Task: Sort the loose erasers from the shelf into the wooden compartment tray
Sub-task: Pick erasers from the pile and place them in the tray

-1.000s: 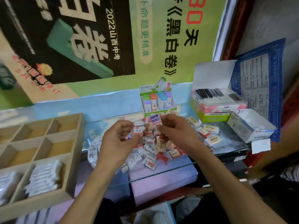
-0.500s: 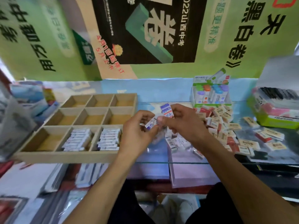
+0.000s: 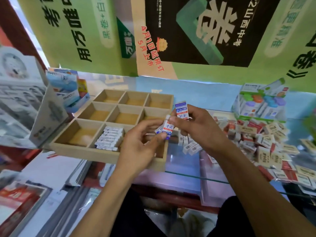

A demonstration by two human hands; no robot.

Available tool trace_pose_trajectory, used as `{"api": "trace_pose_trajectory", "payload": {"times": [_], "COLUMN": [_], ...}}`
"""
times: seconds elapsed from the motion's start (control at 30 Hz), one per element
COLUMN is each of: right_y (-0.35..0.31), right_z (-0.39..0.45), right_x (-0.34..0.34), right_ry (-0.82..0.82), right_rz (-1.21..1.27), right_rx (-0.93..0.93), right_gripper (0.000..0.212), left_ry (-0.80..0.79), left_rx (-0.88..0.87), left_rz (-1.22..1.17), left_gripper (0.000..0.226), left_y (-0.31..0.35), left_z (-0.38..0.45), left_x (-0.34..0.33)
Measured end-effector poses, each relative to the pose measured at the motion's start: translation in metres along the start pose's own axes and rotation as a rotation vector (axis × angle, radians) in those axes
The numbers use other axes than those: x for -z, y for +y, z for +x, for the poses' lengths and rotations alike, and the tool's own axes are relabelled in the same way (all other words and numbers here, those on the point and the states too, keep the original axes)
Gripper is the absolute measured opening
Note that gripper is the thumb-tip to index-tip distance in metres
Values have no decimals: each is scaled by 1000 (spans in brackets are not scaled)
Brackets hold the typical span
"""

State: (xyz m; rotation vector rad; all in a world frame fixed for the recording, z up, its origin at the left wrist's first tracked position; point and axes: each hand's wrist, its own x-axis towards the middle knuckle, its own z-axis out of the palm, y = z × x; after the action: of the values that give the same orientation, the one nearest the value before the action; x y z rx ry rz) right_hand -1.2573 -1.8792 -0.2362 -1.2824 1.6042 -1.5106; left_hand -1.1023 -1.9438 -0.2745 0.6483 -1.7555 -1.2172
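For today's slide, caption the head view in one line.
Both hands hold blue-and-white wrapped erasers beside the partly filled wooden compartment tray.

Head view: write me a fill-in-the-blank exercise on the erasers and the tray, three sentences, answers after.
1. The wooden tray is divided into ____ compartments.
2. The left hand pinches a white-and-blue eraser, and the right hand holds ____ eraser of the same kind.
3. The row of erasers already sorted lies in the ____ row of the tray.

Missing words: nine; one; nearest
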Motion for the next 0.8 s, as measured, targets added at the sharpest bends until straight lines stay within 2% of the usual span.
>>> {"api": "trace_pose_trajectory", "payload": {"times": [0.1,0.2,0.33,0.43,0.53,0.8], "right_y": [1,2,3,7,12,18], "right_z": [4,10,20,28,31,29], "right_x": [-16,-35,-57,-63,-62,-61], "right_ry": [-48,-113,-138,-21,66,47], "right_rz": [6,66,219,322,319,204], "right_rx": [-15,-32,-83,-139,-195,-251], "right_gripper": [9,4,6,17,22,21], "left_ry": [6,8,65,203,245,232], "left_rx": [57,113,183,224,233,165], "left_rz": [-68,-82,-4,174,420,791], "left_gripper": [30,31,32,28,25,15], "left_y": [3,2,2,-3,-7,-5], "left_z": [-2,-4,-3,7,15,12], "left_x": [18,42,72,87,91,76]}}
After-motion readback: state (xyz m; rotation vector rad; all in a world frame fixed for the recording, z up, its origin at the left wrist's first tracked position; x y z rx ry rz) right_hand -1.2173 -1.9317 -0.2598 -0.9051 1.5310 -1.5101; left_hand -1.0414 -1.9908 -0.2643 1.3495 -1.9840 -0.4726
